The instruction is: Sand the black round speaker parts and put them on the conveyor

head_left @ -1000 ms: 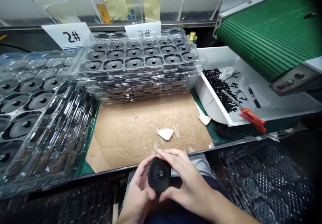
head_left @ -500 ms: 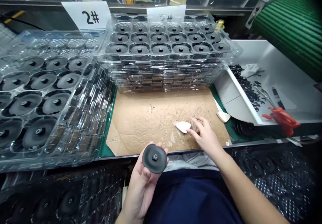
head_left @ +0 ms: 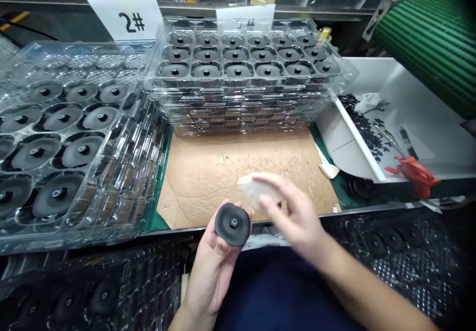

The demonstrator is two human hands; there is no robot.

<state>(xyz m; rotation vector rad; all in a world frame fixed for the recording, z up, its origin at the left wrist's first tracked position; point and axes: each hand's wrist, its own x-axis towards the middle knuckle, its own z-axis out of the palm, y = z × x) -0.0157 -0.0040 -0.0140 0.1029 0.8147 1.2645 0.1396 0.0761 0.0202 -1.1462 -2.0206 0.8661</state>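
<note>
Low in the middle, my left hand [head_left: 217, 259] holds a round black part [head_left: 232, 224], its face with a small central post turned up toward me. My right hand [head_left: 293, 212], smeared by motion, grips a white, flat, leaf-shaped piece [head_left: 256, 190] between thumb and fingers. That piece is in the air just above and to the right of the black part, apart from it. Beneath both lies a worn cardboard sheet [head_left: 208, 172]. What the white piece is made of cannot be made out.
Stacked clear plastic trays of similar black parts stand behind [head_left: 241, 103] and at left [head_left: 74, 128]. At right are a white bin [head_left: 427, 123] with small black bits, a red tool [head_left: 416, 175], a green roller [head_left: 431, 43] and a white-bladed scraper-like piece [head_left: 328, 169].
My right hand has picked the white piece up off the cardboard and carried it left, toward the black part. My left hand has risen slightly with the black part.
</note>
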